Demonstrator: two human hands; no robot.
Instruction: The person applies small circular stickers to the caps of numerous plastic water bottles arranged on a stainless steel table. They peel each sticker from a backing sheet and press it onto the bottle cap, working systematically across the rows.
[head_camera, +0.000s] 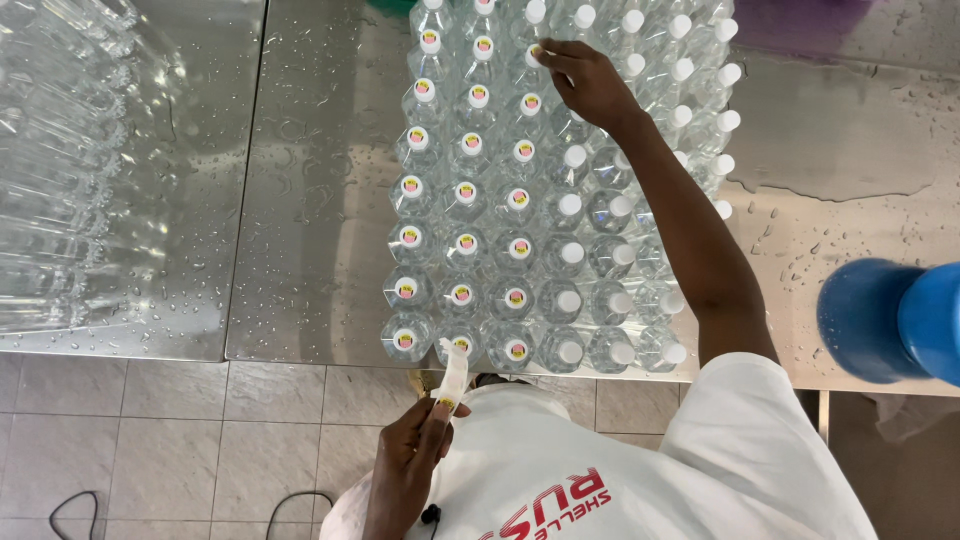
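1. Bottles (540, 200) of clear plastic stand upright in tight rows on the wet steel desk (310, 200).
2. Right hand (585, 80) reaches to the far rows, fingertips touching a white cap (533, 55), nothing grasped.
3. Left hand (410, 455), below the bottles' near edge, pinches a sticker strip (452, 380).
4. Caps left of the right arm carry round stickers.

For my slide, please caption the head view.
Right hand touches a bottle cap; left hand holds a sticker strip.

Clear bottles (520, 220), white caps (570, 205), blue container (890, 320)
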